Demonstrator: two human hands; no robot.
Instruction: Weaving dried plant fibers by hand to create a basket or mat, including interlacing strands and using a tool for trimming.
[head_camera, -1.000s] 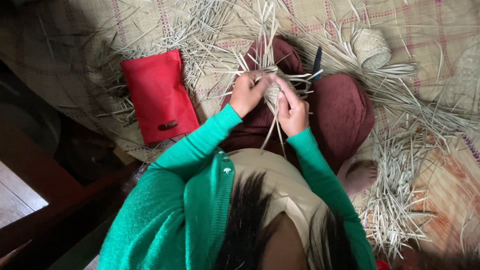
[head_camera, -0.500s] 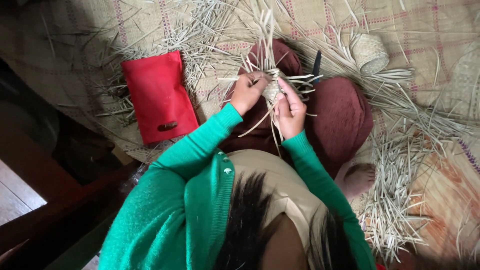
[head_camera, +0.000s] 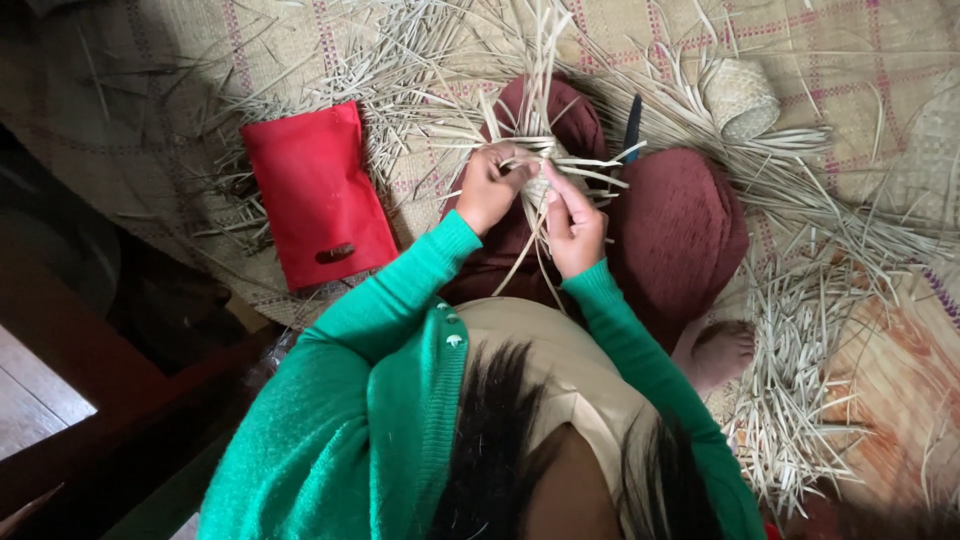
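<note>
Woven floor mat (head_camera: 850, 60) under everything, loose straw strips (head_camera: 800, 400) scattered w/ a red pouch (head_camera: 315, 195). Left hand (head_camera: 490, 190) & right hand (head_camera: 575, 225) pinch the half-woven straw piece (head_camera: 545, 165) over the lap; thin strips could slip or snap, loosening the weave.

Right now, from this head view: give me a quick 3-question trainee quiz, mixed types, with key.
1. True or false: both hands grip the woven straw piece.
2. Which lies beside the left hand, on the mat? A) red pouch B) blue bucket C) glass jar
3. Fill in: the small finished woven basket lies beyond the ____ hand.

Key: 1 true; 2 A; 3 right.
</note>
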